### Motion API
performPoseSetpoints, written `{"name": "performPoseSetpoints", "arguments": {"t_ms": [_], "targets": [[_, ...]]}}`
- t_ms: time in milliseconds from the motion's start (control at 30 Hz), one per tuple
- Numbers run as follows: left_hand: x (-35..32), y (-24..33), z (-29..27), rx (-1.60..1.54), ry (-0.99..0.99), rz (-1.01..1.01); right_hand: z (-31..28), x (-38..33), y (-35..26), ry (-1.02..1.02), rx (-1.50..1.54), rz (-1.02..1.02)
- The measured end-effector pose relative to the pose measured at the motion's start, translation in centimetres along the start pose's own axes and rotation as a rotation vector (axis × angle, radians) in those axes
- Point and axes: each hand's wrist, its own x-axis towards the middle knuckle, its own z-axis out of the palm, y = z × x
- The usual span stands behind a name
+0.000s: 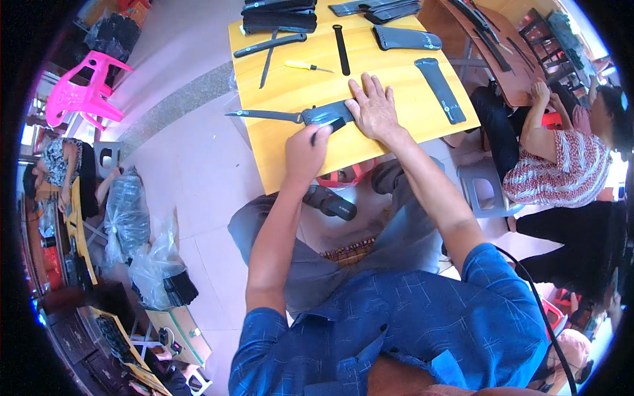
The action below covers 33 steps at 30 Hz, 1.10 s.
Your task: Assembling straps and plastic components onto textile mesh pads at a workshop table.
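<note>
Head view: seated at a yellow table [396, 142], knees under its near edge. Left hand [306, 153] closed in a pinch on the near end of a dark sheath-like piece [328, 114] lying across the middle of the table; fingertips curled over its lower edge. Right hand [374, 109] spread flat and fully open, palm pressing down on the right end of the same piece, gripping nothing, only pinning. A slim grey blade-like strip [264, 115] pokes out of the piece to the left, flat on the wood.

Farther up the table, well apart from both hands: a yellow-handled screwdriver [304, 65], a narrow black strap [341, 49], more dark sheaths [407, 38] and one long one [440, 89] at the right. Bundles of the same black pieces along the far edge [277, 20].

To do this well, judging from the pose: keep the flat palm steady so the piece cannot slide, work with the pinching fingers in short pulls, keep fingertips off the strip's thin edge, hold everything flat against the wood rather than lifted.

Around: a pink plastic chair [86, 89] at the left, clear bags of dark goods [132, 218] on the floor, another person in a red patterned top [561, 165] at the right, busy at a separate brown table [512, 72]
</note>
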Motion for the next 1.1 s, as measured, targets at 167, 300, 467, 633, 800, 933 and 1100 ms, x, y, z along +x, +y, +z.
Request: {"name": "performPoseSetpoints", "arguments": {"t_ms": [167,300,467,633,800,933,1100], "targets": [[-10.1,-3.7,-14.5,-0.650,0.229,-0.514,0.4,0.2,0.8,-0.088,0.003,0.048],[-24.1,-5.8,-30.9,-0.521,0.823,-0.481,-0.3,0.2,1.2,-0.109,-0.002,0.070],[-32.5,-0.4,-34.2,-0.154,0.959,-0.425,-1.6,-1.0,-0.1,0.125,0.092,0.028],[-25.9,2.7,-25.2,0.005,0.557,-0.476,-5.4,-7.2,-6.4,0.212,0.619,-0.424],[-17.6,10.4,-11.6,0.156,0.031,-0.033,-10.1,-16.5,-12.5,0.072,0.716,-0.597],[-15.8,12.2,-5.9,0.093,-0.055,0.100,-7.1,-18.5,-9.8,0.109,0.965,-0.436],[-15.9,12.8,-3.6,-0.040,-0.238,0.022,-6.2,-18.6,-6.9,-0.189,1.676,0.003]]}}
